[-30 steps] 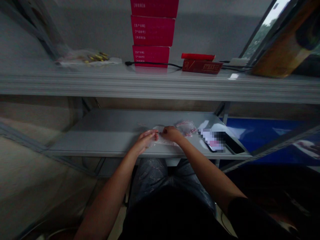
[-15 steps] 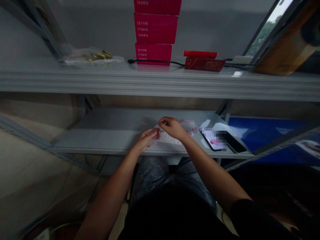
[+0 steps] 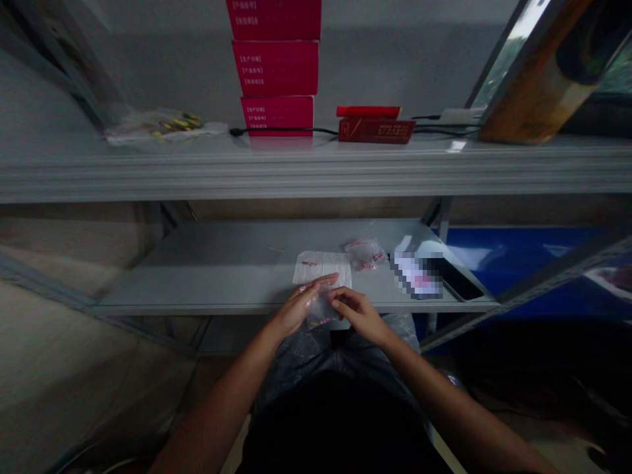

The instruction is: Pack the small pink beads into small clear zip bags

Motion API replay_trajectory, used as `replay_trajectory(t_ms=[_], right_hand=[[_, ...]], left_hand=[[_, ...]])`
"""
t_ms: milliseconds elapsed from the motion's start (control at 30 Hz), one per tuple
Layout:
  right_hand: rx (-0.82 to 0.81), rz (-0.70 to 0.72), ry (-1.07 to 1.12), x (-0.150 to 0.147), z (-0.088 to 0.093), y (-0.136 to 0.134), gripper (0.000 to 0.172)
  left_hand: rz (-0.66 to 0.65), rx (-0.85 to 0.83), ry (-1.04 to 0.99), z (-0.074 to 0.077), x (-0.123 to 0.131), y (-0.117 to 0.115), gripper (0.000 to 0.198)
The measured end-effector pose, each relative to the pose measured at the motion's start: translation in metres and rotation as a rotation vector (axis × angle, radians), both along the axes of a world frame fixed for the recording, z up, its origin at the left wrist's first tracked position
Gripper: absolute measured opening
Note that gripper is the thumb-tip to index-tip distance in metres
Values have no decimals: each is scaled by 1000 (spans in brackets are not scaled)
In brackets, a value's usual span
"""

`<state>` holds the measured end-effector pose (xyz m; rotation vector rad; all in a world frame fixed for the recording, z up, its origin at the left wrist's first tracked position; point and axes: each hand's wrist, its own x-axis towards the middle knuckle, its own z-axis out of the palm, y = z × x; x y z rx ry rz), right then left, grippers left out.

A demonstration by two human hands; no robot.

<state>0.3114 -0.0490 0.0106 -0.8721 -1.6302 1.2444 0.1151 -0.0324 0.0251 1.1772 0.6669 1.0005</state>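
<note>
A small clear plastic bag with something reddish at its bottom is held between both hands, just in front of the lower shelf's front edge. My left hand grips its left side with fingers curled. The bag's right side is pinched by my right hand. On the grey lower shelf behind them lies a white sheet with small parts on it. A heap of small clear bags with red strips sits to its right.
A phone lies at the lower shelf's right end. The upper shelf carries stacked red boxes, a flat red box, a black cable and a clear bag of yellow parts. A blue surface is at right.
Both hands have drawn back from over the white sheet to the shelf's front edge, now holding a small clear bag between them. The view has shifted slightly.
</note>
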Motion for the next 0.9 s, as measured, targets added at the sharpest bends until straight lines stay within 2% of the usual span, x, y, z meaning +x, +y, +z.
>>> replay_trajectory(t_ms=[67, 133, 233, 300, 367, 667, 900], right_hand=[[18, 44, 14, 1, -5, -3, 30], [15, 68, 7, 2, -10, -3, 33], [-24, 38, 11, 4, -18, 0, 37], [-48, 5, 19, 5, -22, 2, 38], [-68, 1, 21, 6, -24, 3, 38], [-56, 39, -3, 5, -22, -1, 33], [-68, 49, 39, 0, -24, -6, 28]], left_hand=[[-23, 75, 85, -2, 9, -15, 45], [26, 179, 182, -6, 14, -27, 42], [258, 248, 276, -18, 13, -35, 36], [398, 200, 300, -26, 7, -36, 33], [466, 152, 313, -33, 1, -34, 30], [436, 150, 360, -32, -6, -33, 25], [388, 256, 411, -37, 0, -38, 17]])
